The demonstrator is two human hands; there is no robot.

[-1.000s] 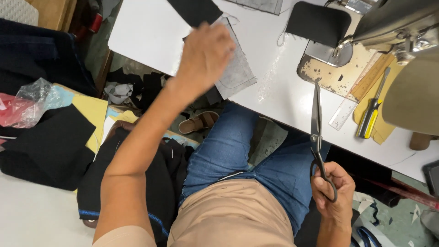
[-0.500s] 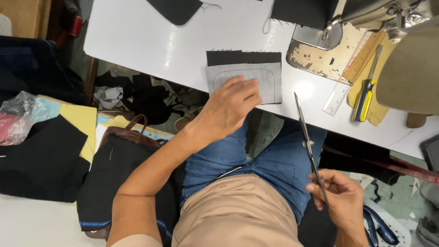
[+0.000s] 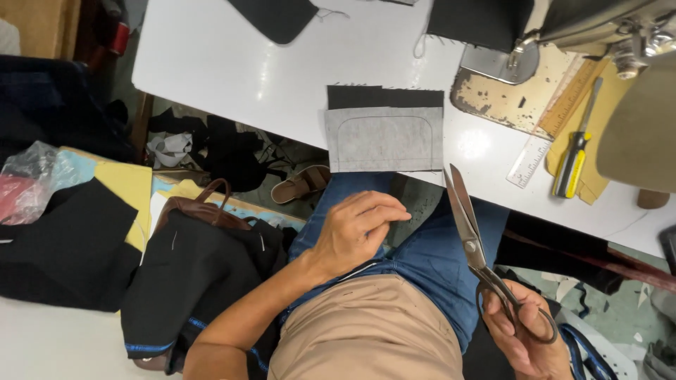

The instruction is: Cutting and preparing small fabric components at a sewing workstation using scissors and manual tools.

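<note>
1. The person's right hand (image 3: 524,327) grips a pair of long steel tailor's scissors (image 3: 473,236) by the dark loop handles, fingers threaded through the loops and closed around them.
2. The scissor blades are shut or nearly so and point up and away from the body, their tips just short of the near edge of the white worktable (image 3: 232,63).
3. The left hand (image 3: 355,232) hovers over the lap in blue jeans (image 3: 429,253), fingers loosely curled and half open, holding nothing.
4. A grey rectangular piece of interfacing with a stitched pocket outline (image 3: 384,139) lies flat at the table's near edge, just above the left hand and apart from it.
5. The grey piece sits on top of a black fabric strip (image 3: 384,96) that shows along its far side.
6. To the right lie a clear ruler (image 3: 529,160) and a yellow-handled screwdriver (image 3: 572,162), near the worn metal base plate of a sewing machine (image 3: 503,98).
7. Left of the person's legs, a brown leather bag (image 3: 193,207) rests under a dark garment (image 3: 197,274).
</note>
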